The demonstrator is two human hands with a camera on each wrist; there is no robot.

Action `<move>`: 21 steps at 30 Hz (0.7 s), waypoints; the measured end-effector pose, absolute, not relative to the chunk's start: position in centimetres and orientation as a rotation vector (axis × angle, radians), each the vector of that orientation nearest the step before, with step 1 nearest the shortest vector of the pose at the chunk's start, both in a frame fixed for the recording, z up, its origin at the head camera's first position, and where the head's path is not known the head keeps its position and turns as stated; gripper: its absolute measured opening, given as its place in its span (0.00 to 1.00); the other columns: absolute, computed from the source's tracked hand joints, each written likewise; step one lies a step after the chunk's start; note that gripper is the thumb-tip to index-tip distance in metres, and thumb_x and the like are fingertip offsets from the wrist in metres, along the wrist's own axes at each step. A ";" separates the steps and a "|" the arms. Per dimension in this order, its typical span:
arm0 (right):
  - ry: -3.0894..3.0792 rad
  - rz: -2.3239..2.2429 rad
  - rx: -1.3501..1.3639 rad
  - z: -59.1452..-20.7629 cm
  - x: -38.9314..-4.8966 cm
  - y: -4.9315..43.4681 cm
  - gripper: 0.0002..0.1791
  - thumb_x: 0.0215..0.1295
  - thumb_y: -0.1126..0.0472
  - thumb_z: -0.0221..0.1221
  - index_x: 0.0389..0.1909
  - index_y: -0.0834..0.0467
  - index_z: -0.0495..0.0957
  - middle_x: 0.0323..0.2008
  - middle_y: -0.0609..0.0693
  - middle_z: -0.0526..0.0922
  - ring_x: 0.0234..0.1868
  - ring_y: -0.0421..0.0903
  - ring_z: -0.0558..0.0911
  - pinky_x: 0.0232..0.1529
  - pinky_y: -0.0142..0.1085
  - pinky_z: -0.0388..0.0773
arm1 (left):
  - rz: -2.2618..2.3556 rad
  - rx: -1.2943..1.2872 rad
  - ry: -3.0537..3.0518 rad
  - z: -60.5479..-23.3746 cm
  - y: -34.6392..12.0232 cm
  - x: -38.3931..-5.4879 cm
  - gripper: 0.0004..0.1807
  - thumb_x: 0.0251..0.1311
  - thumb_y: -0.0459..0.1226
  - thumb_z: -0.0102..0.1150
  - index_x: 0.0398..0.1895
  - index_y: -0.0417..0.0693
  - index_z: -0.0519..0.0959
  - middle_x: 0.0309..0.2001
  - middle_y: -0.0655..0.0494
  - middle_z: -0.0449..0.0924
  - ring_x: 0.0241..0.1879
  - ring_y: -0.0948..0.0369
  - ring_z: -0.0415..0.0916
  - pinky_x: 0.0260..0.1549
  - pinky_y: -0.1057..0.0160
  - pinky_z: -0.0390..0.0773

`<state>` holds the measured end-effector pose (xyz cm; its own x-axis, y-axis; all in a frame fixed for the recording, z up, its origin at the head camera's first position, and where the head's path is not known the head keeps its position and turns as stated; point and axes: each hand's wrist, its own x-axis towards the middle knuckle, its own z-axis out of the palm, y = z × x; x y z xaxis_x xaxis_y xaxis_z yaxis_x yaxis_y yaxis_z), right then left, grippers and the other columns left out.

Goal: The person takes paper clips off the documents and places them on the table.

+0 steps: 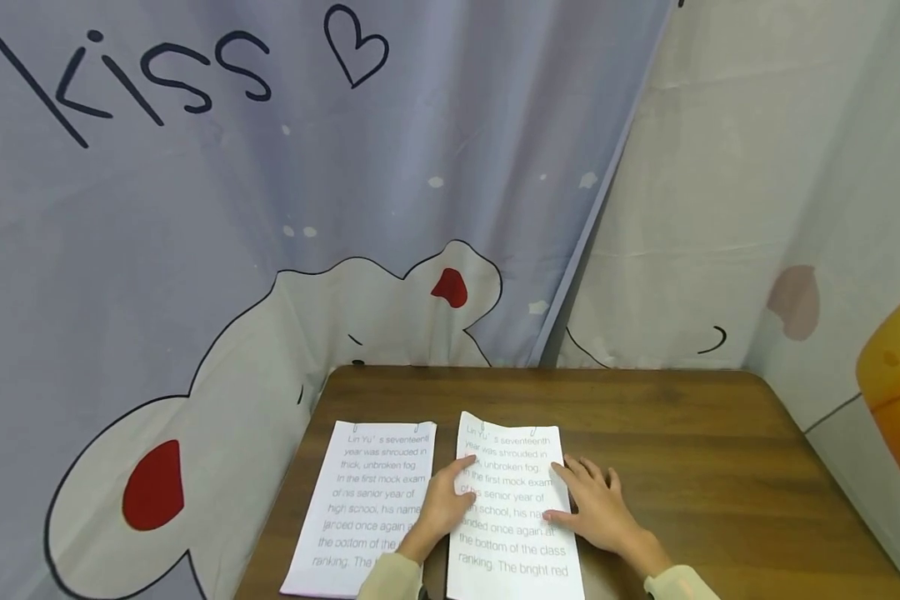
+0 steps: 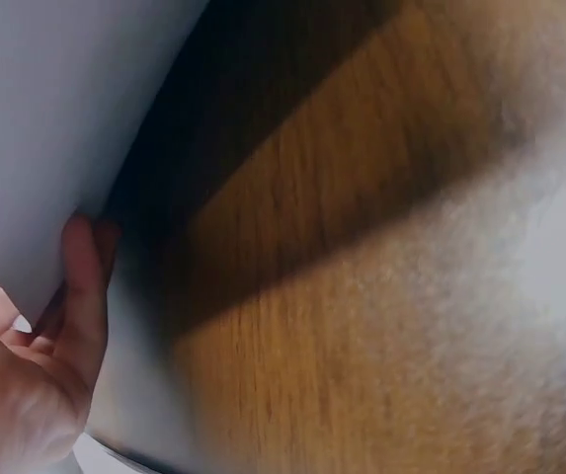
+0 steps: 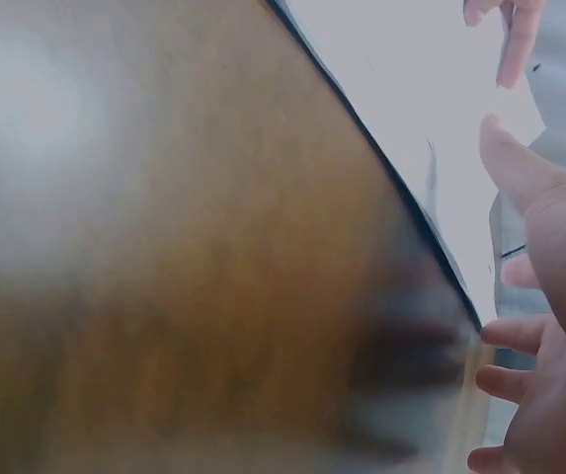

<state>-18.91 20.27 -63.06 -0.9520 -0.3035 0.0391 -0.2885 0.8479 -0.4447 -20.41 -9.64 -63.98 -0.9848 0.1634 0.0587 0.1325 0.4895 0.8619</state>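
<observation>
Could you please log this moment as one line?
left hand: at left edge of right papers; right hand: at their right edge; left papers: on table

We saw a white left paper (image 1: 367,510) and a white right paper (image 1: 513,533), both lettered in grey, on a brown wood-grained table (image 1: 690,442). The near sleeves (image 1: 678,583) looked pale yellow-green to us. On the far side we saw a lavender-blue curtain (image 1: 195,192) lettered in black, with black-outlined white shapes (image 1: 232,408) and red patches (image 1: 153,487).
</observation>
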 end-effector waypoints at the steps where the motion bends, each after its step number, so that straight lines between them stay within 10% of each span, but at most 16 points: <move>1: 2.998 -0.725 -0.476 -63.0 -19.2 20.4 0.49 0.62 0.33 0.69 0.78 0.56 0.68 0.78 0.64 0.66 0.77 0.72 0.63 0.67 0.84 0.48 | 1.570 0.269 2.677 -64.0 -9.7 -20.3 0.36 0.57 0.23 0.66 0.73 0.41 0.74 0.70 0.37 0.77 0.68 0.40 0.77 0.69 0.42 0.75; 14: 2.940 -1.241 -0.227 -61.6 -24.7 21.3 0.40 0.74 0.45 0.64 0.77 0.62 0.65 0.74 0.67 0.71 0.75 0.70 0.68 0.68 0.75 0.59 | 1.877 0.406 2.483 -63.2 -9.6 -18.7 0.39 0.56 0.20 0.64 0.75 0.43 0.73 0.73 0.40 0.74 0.70 0.43 0.75 0.70 0.51 0.74; 21: 2.626 -1.755 -0.060 -62.0 -26.3 21.0 0.29 0.72 0.55 0.68 0.67 0.67 0.74 0.61 0.65 0.83 0.55 0.55 0.84 0.52 0.41 0.83 | 1.903 0.414 2.413 -62.6 -8.9 -17.6 0.41 0.56 0.21 0.64 0.76 0.48 0.72 0.74 0.44 0.74 0.70 0.48 0.76 0.71 0.59 0.74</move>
